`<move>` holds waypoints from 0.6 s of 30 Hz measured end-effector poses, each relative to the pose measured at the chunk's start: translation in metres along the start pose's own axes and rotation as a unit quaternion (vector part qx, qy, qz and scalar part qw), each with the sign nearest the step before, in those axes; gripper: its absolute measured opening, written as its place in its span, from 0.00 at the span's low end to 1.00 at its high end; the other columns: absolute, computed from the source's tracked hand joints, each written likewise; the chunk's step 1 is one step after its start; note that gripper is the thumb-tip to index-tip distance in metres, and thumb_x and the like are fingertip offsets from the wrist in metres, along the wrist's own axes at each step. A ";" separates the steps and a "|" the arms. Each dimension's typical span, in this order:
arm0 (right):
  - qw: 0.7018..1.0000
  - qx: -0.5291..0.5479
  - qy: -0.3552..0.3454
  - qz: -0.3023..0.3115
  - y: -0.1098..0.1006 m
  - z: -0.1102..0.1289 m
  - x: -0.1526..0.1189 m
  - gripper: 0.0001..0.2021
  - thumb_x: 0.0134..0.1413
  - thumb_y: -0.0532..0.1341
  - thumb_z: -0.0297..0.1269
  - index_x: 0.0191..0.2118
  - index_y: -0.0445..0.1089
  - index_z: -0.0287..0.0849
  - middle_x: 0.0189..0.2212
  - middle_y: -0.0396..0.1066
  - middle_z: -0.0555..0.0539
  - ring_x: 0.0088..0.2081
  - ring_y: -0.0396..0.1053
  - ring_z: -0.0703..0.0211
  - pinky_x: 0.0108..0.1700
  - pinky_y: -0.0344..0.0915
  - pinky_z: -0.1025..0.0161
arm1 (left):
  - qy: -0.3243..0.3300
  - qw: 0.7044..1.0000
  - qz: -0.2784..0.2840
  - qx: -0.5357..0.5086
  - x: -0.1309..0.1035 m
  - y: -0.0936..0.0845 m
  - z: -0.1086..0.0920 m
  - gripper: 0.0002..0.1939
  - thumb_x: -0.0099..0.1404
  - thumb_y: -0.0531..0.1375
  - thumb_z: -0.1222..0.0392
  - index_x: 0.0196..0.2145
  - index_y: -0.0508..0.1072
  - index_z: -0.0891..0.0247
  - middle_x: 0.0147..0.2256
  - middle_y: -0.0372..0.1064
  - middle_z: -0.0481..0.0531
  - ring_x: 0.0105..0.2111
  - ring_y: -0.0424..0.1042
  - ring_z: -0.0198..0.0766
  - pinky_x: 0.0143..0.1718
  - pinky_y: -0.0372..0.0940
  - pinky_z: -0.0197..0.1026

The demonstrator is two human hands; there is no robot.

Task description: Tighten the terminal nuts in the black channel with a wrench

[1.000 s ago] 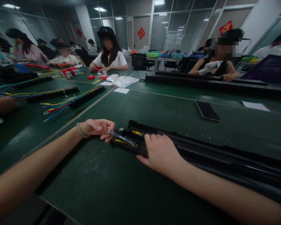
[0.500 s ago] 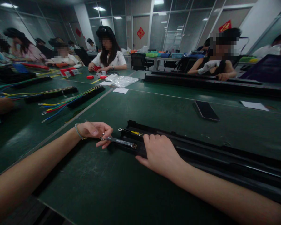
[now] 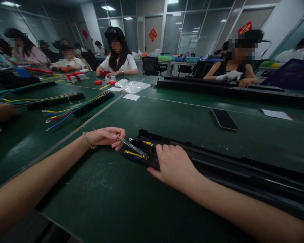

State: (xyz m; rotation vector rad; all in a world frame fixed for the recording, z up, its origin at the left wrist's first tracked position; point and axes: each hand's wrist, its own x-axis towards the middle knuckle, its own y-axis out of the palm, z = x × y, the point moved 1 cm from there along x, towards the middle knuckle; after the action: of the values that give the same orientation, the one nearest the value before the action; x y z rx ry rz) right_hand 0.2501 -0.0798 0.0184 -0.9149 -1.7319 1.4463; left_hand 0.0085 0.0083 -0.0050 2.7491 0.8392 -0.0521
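Note:
My left hand (image 3: 108, 136) pinches one end of a shiny metal wrench (image 3: 133, 146). The wrench's other end sits around a bolt or nut (image 3: 146, 156) near the left end of a long black channel (image 3: 218, 168). My right hand (image 3: 174, 165) is wrapped over that channel, its fingers on the far side and its thumb on the near side. Two yellow-sleeved wire terminals lie in the channel: one yellow terminal (image 3: 147, 143) behind the wrench, another yellow terminal (image 3: 133, 154) just below it. The channel's far right end runs out of view.
A phone (image 3: 225, 119) lies behind the channel on the green table (image 3: 103, 195). To the left, colored wires with ring ends (image 3: 66, 116) come out of black bars. Across the table are a plastic bag (image 3: 135, 87), long black rails (image 3: 218, 88) and several people working.
My left hand has swung the wrench's free end upward and away, turning it about the bolt. The nearer yellow terminal now shows below it. My right hand holds its place on the channel.

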 end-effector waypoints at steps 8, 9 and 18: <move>1.000 0.000 0.003 -0.003 0.001 0.001 0.000 0.24 0.45 0.49 0.55 0.36 0.62 0.37 0.29 0.66 0.41 0.30 0.63 0.53 0.31 0.56 0.58 | 0.015 1.000 -0.008 -0.008 0.001 -0.004 0.003 0.09 0.56 0.59 0.59 0.33 0.68 0.67 0.18 0.61 0.47 0.22 0.65 0.37 0.27 0.61 0.39; 1.000 0.000 0.003 -0.006 0.001 0.001 0.000 0.23 0.45 0.49 0.55 0.36 0.62 0.37 0.29 0.66 0.41 0.30 0.63 0.53 0.31 0.56 0.58 | 0.016 1.000 -0.006 -0.007 0.001 -0.003 0.003 0.09 0.56 0.60 0.59 0.32 0.68 0.67 0.17 0.61 0.47 0.21 0.64 0.37 0.26 0.61 0.38; 1.000 0.008 0.000 -0.006 0.000 0.000 0.001 0.24 0.45 0.49 0.55 0.37 0.63 0.37 0.28 0.66 0.41 0.29 0.63 0.53 0.30 0.57 0.58 | 0.010 0.999 0.028 0.017 -0.004 0.003 0.002 0.08 0.52 0.62 0.58 0.26 0.67 0.64 0.11 0.57 0.43 0.14 0.61 0.34 0.21 0.60 0.37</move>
State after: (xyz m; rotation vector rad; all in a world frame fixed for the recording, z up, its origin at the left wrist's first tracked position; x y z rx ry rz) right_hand 0.2496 -0.0789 0.0181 -0.8938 -1.7222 1.4499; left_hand 0.0072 0.0032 -0.0061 2.8083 0.7738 -0.0288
